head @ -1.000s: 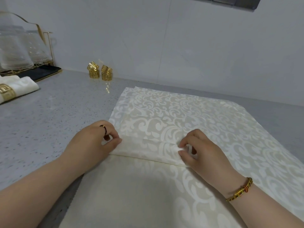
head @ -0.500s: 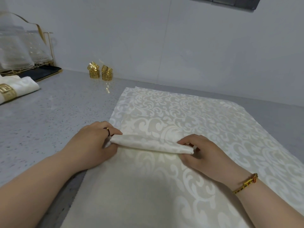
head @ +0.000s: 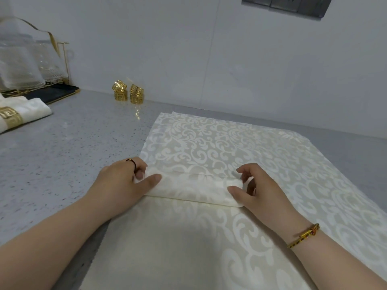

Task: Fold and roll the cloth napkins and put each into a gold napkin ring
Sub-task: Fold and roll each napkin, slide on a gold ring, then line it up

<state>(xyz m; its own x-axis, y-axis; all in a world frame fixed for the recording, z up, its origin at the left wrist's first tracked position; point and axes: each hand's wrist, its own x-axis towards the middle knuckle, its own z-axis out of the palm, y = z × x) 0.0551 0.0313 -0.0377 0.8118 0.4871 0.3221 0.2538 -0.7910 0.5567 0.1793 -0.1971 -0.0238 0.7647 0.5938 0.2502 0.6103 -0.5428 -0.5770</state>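
Finding: your roll (head: 192,187) has gone over one more turn since half a second ago. It now lies flatter, across the middle of the napkin (head: 209,141), which is spread on the bench (head: 62,155). Your left hand (head: 123,183), at 9 o'clock of the roll, pinches that end under the thumb. Your right hand (head: 259,191), at 3 o'clock, has curled fingers (head: 249,168) that appear to pinch the other end, though contact is partly hidden. Most of the cloth remains unrolled. Spare gold napkin rings (head: 128,94) stand at 11 o'clock, well apart. One finished napkin (head: 31,109) lies at 10 o'clock.
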